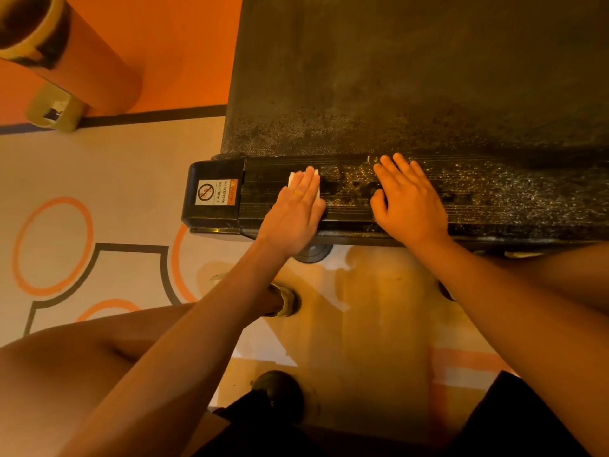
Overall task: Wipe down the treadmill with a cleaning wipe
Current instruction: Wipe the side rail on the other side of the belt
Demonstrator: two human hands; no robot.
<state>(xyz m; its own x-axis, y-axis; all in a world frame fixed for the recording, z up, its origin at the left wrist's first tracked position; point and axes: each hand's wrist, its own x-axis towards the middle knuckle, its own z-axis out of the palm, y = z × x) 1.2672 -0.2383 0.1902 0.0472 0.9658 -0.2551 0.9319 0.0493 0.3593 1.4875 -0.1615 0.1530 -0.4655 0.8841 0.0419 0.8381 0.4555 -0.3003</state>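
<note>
Left hand (pixel 298 206) flat, fingers straight, pressing white wipe (pixel 291 178) onto speckled black treadmill side rail (pixel 527 196), frame centre. Right hand (pixel 408 201) flat on rail beside it, holding nothing. Dusty belt (pixel 412 77) above. Cream floor (pixel 108 166) with orange rings at left; orange column (pixel 108 64) upper left.

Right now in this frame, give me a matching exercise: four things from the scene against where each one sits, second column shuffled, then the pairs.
1 left hand
2 right hand
3 cleaning wipe
4 warning label

A on the black end cap
B flat on the bare speckled side rail
C pressing on the wipe
D under a palm, white corners showing

Pairs: 1-C, 2-B, 3-D, 4-A
</note>
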